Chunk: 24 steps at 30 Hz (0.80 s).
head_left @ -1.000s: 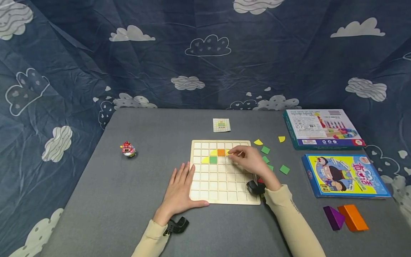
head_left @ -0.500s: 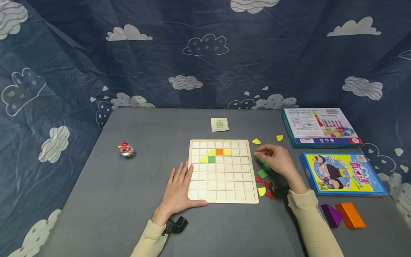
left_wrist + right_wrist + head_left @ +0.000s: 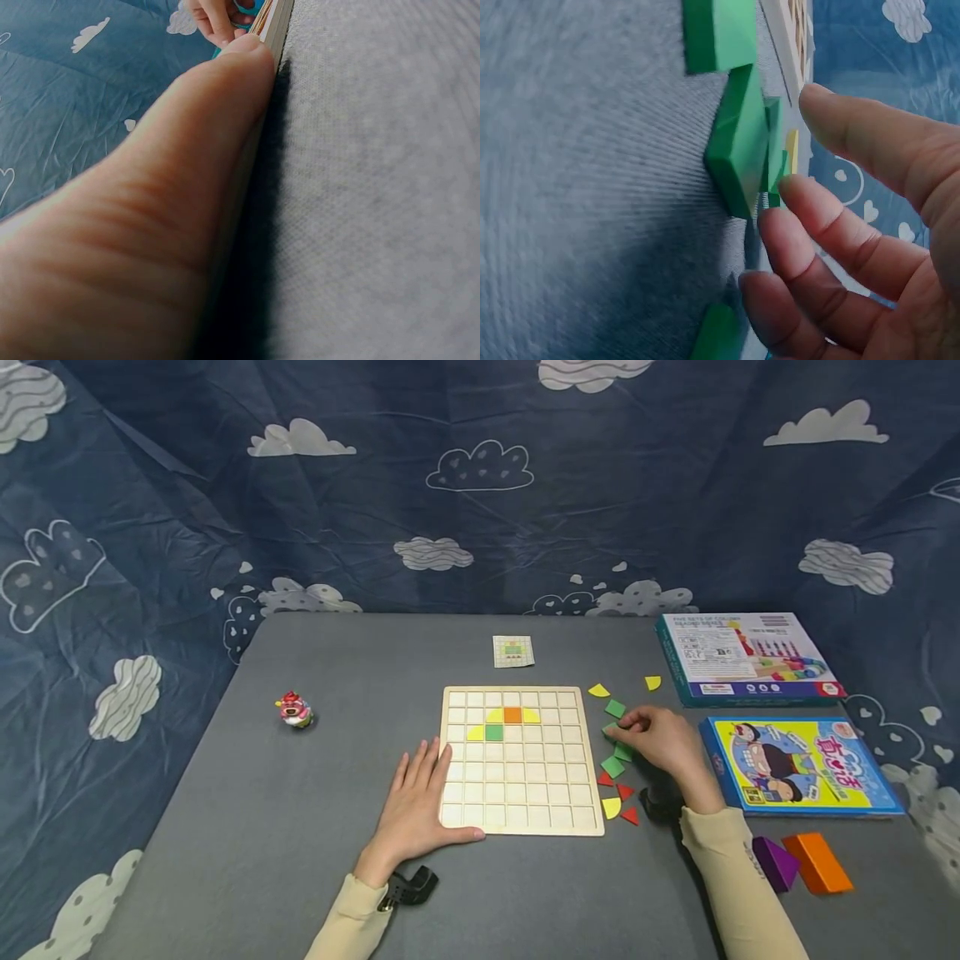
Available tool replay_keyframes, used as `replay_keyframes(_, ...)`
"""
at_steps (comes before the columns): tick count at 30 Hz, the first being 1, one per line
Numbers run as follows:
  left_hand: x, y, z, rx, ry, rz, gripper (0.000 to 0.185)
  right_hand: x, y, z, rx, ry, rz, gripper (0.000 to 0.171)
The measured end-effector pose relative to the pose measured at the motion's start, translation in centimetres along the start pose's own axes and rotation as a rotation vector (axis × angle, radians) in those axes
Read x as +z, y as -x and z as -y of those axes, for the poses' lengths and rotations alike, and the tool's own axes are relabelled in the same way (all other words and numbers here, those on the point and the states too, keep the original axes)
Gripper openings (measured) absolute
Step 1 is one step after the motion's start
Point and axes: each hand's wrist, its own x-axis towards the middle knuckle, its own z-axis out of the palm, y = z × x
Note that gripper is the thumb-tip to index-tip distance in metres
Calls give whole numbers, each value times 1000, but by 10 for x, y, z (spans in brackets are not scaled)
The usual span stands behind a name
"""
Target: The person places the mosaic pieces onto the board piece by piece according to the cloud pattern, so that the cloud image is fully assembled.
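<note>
A wooden grid board [image 3: 525,777] lies mid-table. In its upper rows sit an orange square [image 3: 512,715], a green square [image 3: 494,732] and three yellow quarter-round pieces [image 3: 531,716]. My left hand [image 3: 412,810] rests spread at the board's left edge, its thumb [image 3: 217,97] along the near edge. Right of the board, my right hand [image 3: 663,743] hovers over loose green squares [image 3: 613,767], partly covering some. In the right wrist view, thumb and fingers [image 3: 840,127] are apart with nothing between them, close to a green square [image 3: 739,142]; contact is hard to tell.
Red triangles [image 3: 630,816] and yellow quarter-round pieces [image 3: 611,807] lie near the board's right side. A small pattern card [image 3: 513,652] is behind it. Two boxes [image 3: 806,766] and purple and orange blocks [image 3: 819,862] stand right. A small toy figure [image 3: 295,709] stands left.
My right hand has left a yellow quarter-round piece on the board's grid and moved right, then slightly down, to the green squares. My left hand stays in place.
</note>
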Motion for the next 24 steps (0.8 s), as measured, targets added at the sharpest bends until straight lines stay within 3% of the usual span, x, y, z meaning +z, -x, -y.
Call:
replay_keyframes(10, -1, -1, -1, 6, -10, 0, 123, 3, -4, 1, 88, 39, 27, 41)
replay_keyframes(24, -2, 1, -2, -19, -10, 31, 123, 11, 0, 5, -87, -15, -81, 21)
